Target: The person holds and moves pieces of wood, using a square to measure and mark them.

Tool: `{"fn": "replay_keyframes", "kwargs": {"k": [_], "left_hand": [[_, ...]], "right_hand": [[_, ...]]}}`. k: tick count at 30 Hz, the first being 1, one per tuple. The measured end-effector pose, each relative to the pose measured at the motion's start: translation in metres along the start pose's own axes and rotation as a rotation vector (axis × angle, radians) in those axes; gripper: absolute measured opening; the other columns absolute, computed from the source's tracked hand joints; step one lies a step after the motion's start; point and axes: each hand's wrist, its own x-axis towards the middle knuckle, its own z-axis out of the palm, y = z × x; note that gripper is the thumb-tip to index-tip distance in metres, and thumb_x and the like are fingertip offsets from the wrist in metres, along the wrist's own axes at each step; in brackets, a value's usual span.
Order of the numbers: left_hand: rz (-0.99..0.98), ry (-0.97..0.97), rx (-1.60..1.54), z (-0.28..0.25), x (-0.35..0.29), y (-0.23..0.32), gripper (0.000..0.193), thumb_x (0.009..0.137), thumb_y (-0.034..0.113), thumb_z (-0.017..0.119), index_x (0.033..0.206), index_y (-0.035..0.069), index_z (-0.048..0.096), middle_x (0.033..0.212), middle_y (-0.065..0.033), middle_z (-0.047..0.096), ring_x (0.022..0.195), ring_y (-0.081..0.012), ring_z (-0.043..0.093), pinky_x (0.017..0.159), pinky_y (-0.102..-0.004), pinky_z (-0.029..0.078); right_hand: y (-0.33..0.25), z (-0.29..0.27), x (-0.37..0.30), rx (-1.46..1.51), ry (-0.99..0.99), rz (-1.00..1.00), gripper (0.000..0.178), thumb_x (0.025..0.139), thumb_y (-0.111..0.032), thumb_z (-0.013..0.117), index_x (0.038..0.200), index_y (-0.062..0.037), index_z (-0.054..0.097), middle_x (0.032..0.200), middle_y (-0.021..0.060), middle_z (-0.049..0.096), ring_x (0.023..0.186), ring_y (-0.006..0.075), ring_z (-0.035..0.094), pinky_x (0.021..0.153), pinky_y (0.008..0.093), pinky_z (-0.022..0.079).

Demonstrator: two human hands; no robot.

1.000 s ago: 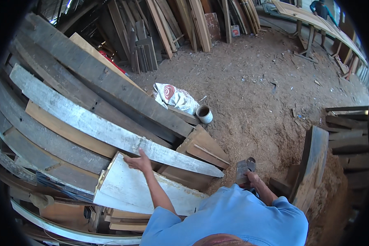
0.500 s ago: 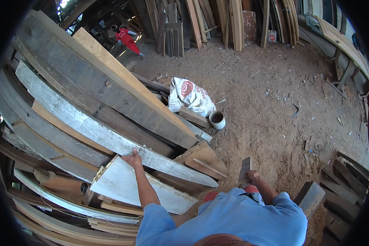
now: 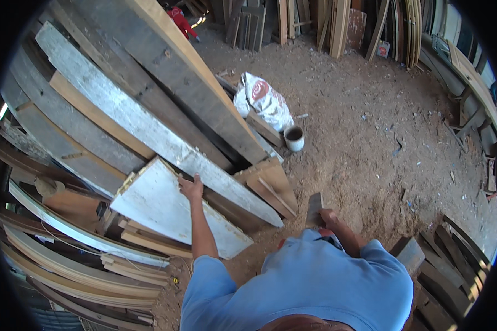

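My left hand point(image 3: 191, 186) is at the upper edge of a white board point(image 3: 160, 201), fingers and thumb closed about that edge. The board is wide at its left end, tapers to the right, and has rough yellowish edges. It leans among stacked timber. Just beyond it runs a long whitish plank point(image 3: 149, 118) with a pointed near end. In front of my body, my right hand point(image 3: 330, 217) grips a flat grey piece point(image 3: 315, 208) with straight sides by its right edge. Its lower part is hidden, and I cannot tell its kind.
A white sack point(image 3: 264, 102) and a small round bucket point(image 3: 294, 139) stand past the timber ends. Long dark planks point(image 3: 199, 105) fill the left. More offcuts point(image 3: 444, 270) lie at the right. Sawdust covers the ground point(image 3: 359, 138). A person in red point(image 3: 181, 22) is far back.
My left hand has moved along the board's edge, away from its upper left corner. The view has shifted. My right hand still holds the grey piece.
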Motion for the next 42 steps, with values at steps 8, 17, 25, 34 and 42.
{"fn": "replay_keyframes", "kwargs": {"k": [8, 17, 25, 34, 42], "left_hand": [[0.367, -0.778, 0.006, 0.033, -0.276, -0.111, 0.09, 0.077, 0.021, 0.078, 0.149, 0.002, 0.029, 0.143, -0.029, 0.043, 0.133, -0.0445, 0.042, 0.112, -0.0468, 0.036], [0.633, -0.651, -0.179, -0.044, -0.347, -0.133, 0.096, 0.065, 0.012, 0.082, 0.148, 0.005, 0.035, 0.14, -0.0262, 0.048, 0.131, -0.0434, 0.044, 0.109, -0.048, 0.038], [0.394, -0.816, -0.343, -0.046, -0.341, -0.175, 0.066, 0.063, 0.017, 0.082, 0.125, 0.003, 0.062, 0.115, -0.0201, 0.068, 0.109, -0.0389, 0.065, 0.095, -0.0444, 0.051], [-0.098, -1.029, 0.076, -0.052, -0.352, -0.18, 0.065, 0.078, 0.048, 0.073, 0.128, 0.006, 0.063, 0.115, -0.0236, 0.068, 0.108, -0.0397, 0.065, 0.092, -0.0472, 0.052], [-0.287, -0.975, 0.015, -0.067, -0.353, -0.094, 0.06, 0.084, 0.051, 0.069, 0.125, 0.008, 0.065, 0.112, -0.0253, 0.068, 0.108, -0.0408, 0.065, 0.091, -0.0488, 0.051]], "right_hand": [[0.022, 0.066, -0.083, -0.059, -0.265, 0.16, 0.031, 0.095, -0.032, 0.059, 0.108, -0.0044, 0.062, 0.091, 0.0104, 0.069, 0.076, 0.0231, 0.068, 0.056, 0.0384, 0.058], [0.022, 0.153, -0.19, -0.427, -0.624, 0.171, 0.032, 0.099, -0.03, 0.052, 0.106, -0.001, 0.062, 0.089, 0.0098, 0.07, 0.064, 0.0203, 0.066, 0.048, 0.0303, 0.054], [0.042, 0.185, -0.169, -0.27, -0.875, 0.328, 0.036, 0.1, -0.037, 0.047, 0.103, -0.0047, 0.063, 0.079, 0.0091, 0.067, 0.056, 0.0168, 0.061, 0.046, 0.0304, 0.05], [-0.027, 0.177, -0.12, -1.214, -0.459, -0.592, 0.046, 0.095, -0.04, 0.054, 0.117, -0.0003, 0.06, 0.107, 0.0212, 0.069, 0.089, 0.0308, 0.069, 0.08, 0.0449, 0.055], [-0.124, 0.205, -0.031, -1.469, -0.21, -0.78, 0.05, 0.089, -0.026, 0.058, 0.133, -0.005, 0.052, 0.128, 0.0206, 0.06, 0.116, 0.0411, 0.058, 0.1, 0.049, 0.048]]}}
